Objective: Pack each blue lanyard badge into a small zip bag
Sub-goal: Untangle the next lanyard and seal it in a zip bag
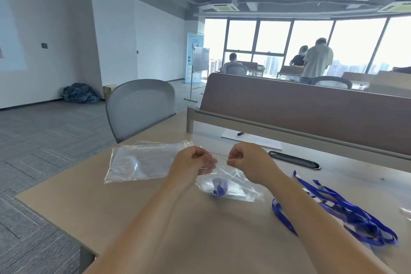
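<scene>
A small clear zip bag (235, 187) with a red seal line hangs between my hands just above the wooden table (133, 204). A folded blue lanyard badge (220, 187) lies inside it. My left hand (193, 162) pinches the left end of the bag's top edge. My right hand (246, 160) pinches the right end. The red zip strip stretches taut between them. A pile of loose blue lanyards (347, 213) lies on the table to the right.
A stack of empty clear zip bags (142, 162) lies left of my hands. A black oval cable slot (293, 159) and a white sheet with a small black thing (251, 139) sit behind. A brown desk divider (311, 111) and a grey chair (142, 107) stand beyond.
</scene>
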